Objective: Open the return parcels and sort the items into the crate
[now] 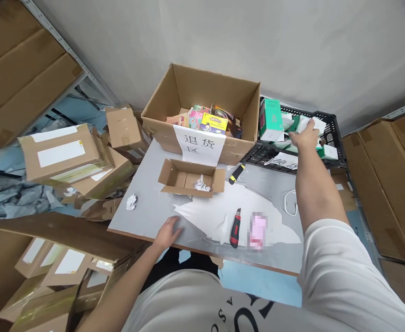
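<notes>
My left hand (167, 233) rests at the near edge of the grey table (143, 184), fingers loosely apart with nothing in them. Stretched to the far right, my right hand (305, 134) is over a black crate (332, 131) and touches the small white-and-green boxes (304, 123) in it. Its thumb and fingers are spread; the fingertips are partly hidden among the boxes. A larger green box (271, 117) stands at the crate's left end. Between my hands lie a red-and-black utility knife (236, 229), torn white paper (202, 213) and a blurred pink item (257, 230).
An open small carton (188, 190) holds crumpled paper (202, 184). Behind it, a large carton (237, 150) with a paper sign (202, 146) contains colourful boxes (214, 123). A yellow-and-black cutter (237, 174) lies nearby. Cartons (60, 154) pile up left of the table; more cartons (389, 184) stand right.
</notes>
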A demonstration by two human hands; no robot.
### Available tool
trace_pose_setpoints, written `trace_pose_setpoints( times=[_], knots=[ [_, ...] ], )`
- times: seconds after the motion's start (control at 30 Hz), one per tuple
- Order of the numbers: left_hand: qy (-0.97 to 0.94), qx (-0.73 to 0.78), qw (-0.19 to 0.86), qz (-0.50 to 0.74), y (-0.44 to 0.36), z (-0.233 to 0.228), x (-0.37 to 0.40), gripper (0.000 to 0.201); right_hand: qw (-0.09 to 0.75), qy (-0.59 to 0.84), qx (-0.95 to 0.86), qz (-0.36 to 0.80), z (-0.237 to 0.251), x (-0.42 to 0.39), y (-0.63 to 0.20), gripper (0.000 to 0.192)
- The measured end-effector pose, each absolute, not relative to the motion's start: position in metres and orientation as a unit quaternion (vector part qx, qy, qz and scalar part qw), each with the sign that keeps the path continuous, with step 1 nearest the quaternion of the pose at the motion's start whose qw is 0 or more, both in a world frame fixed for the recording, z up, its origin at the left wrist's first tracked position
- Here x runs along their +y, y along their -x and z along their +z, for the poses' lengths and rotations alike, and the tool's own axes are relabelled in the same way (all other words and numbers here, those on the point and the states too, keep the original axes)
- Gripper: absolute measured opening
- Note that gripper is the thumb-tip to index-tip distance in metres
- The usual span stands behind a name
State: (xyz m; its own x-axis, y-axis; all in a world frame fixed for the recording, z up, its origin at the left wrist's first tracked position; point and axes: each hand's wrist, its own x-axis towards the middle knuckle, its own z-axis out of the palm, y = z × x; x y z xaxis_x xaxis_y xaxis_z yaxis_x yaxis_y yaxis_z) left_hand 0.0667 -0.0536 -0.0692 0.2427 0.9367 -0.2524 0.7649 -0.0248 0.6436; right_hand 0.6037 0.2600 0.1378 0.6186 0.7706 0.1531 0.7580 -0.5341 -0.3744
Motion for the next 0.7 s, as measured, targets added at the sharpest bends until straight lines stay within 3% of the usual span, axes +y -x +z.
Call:
trace_pose_setpoints(
  times=[0.17,0.47,0.7],
  knots=[
    [-0.745,0.577,0.305,0.138,-0.079,-0.055,-0.033,0.046,0.169,0.853,-0.489,0.074,0.132,0.243,-0.619,0.081],
    [-0.775,0.547,0.276,0.153,-0.088,-0.026,-0.027,0.046,0.336,0.747,-0.572,-0.055,0.092,0.126,-0.577,0.065],
    [-0.751,0.571,0.283,0.171,-0.078,-0.028,-0.045,0.051,0.309,0.734,-0.580,0.170,-0.028,-0.048,-0.460,0.057]
  ],
)
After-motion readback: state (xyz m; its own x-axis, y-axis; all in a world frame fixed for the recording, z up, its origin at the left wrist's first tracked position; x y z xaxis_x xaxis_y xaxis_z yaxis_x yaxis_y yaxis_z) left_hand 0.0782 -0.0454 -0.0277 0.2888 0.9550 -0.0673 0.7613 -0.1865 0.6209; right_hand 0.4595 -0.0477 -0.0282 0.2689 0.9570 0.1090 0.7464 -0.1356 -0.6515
